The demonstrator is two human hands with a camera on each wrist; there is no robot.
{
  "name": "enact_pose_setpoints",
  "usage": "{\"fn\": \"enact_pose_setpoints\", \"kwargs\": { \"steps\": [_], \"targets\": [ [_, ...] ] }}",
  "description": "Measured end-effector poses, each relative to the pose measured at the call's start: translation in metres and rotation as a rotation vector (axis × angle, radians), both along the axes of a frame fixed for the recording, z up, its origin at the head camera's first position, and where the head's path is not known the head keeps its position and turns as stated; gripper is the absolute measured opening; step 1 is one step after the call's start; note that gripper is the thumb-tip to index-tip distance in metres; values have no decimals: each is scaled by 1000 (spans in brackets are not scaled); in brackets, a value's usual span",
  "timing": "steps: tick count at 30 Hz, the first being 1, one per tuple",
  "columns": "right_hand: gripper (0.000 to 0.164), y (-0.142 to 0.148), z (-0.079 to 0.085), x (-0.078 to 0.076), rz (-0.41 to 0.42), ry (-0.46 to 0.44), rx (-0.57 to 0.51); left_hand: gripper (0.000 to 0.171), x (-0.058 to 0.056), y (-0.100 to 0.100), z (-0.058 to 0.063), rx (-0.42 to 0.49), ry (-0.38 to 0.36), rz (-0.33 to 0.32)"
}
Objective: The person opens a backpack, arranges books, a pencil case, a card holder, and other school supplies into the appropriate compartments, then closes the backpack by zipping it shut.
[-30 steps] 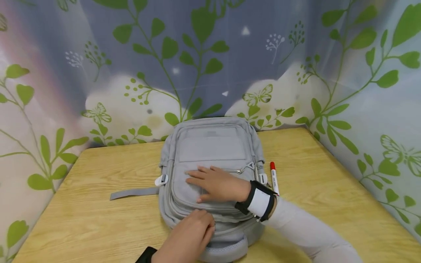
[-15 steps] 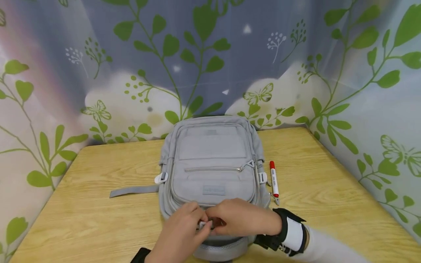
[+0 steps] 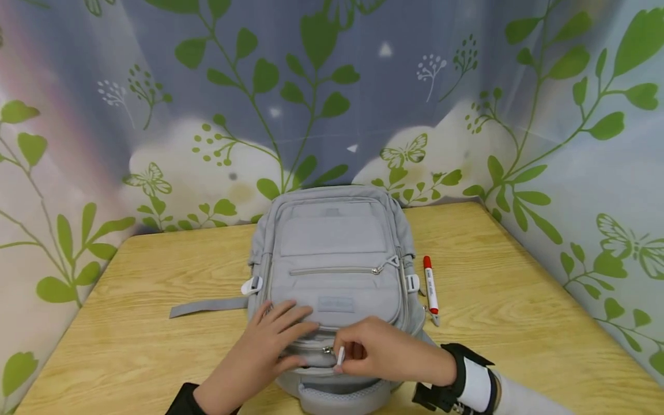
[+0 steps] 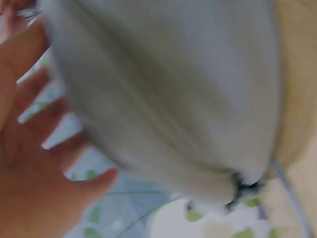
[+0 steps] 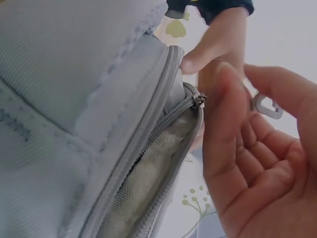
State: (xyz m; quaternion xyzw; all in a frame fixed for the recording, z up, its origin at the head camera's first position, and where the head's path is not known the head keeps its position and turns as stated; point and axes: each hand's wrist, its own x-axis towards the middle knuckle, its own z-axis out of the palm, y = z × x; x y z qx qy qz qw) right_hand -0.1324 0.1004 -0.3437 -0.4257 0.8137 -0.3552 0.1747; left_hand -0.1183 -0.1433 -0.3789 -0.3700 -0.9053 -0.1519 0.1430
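Note:
A grey backpack point(image 3: 334, 233) lies front up on the table, its carry handle point(image 3: 344, 397) towards me. My right hand point(image 3: 394, 353) pinches a white zipper pull point(image 3: 340, 355) between thumb and forefinger. The metal zipper slider point(image 5: 199, 100) sits beside those fingers. In the right wrist view the zipper is parted on the near side of the slider, and beige lining point(image 5: 148, 183) shows inside. My left hand point(image 3: 264, 351) rests on the backpack left of the slider, fingers spread. The left wrist view is blurred and shows those fingers along the bag's edge.
A red-and-white marker point(image 3: 431, 285) lies on the wooden table point(image 3: 155, 259), right of the backpack. A loose grey strap point(image 3: 207, 305) stretches out to the left. Leaf-patterned curtains point(image 3: 332, 104) stand behind and at both sides.
My right hand has come from flat on the bag's front to the zipper pull. The left hand, curled at the zipper before, has shifted left and spread its fingers.

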Motion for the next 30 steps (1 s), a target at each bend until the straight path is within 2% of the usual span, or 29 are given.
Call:
{"fn": "enact_pose_setpoints", "kwargs": {
  "steps": [2,7,9,11,15,18,21,25,28,30],
  "targets": [
    [10,3,-1,1,9,-12,-20,56,-5,2,-8,-31,14,-1],
    [16,14,-5,2,18,-30,-67,53,-9,16,-24,-32,200,24],
    [18,18,-6,2,2,-31,-78,52,-7,21,-27,-12,235,43],
    [18,23,-6,2,-17,-25,-73,51,-5,23,-28,-3,241,66],
    [15,36,-4,2,-49,-75,-7,51,-1,27,-25,-7,218,107],
    [20,51,0,1,-65,-82,44,51,3,28,-23,-15,184,129],
    [18,68,3,0,-97,17,76,53,6,30,-20,-4,137,131],
    [10,91,4,-1,-154,243,137,51,6,30,-17,33,104,119],
    [3,105,3,-5,-229,347,228,49,6,30,-16,46,92,107],
    [6,111,3,-9,-290,390,300,46,6,30,-15,52,67,95]
  ]
}}
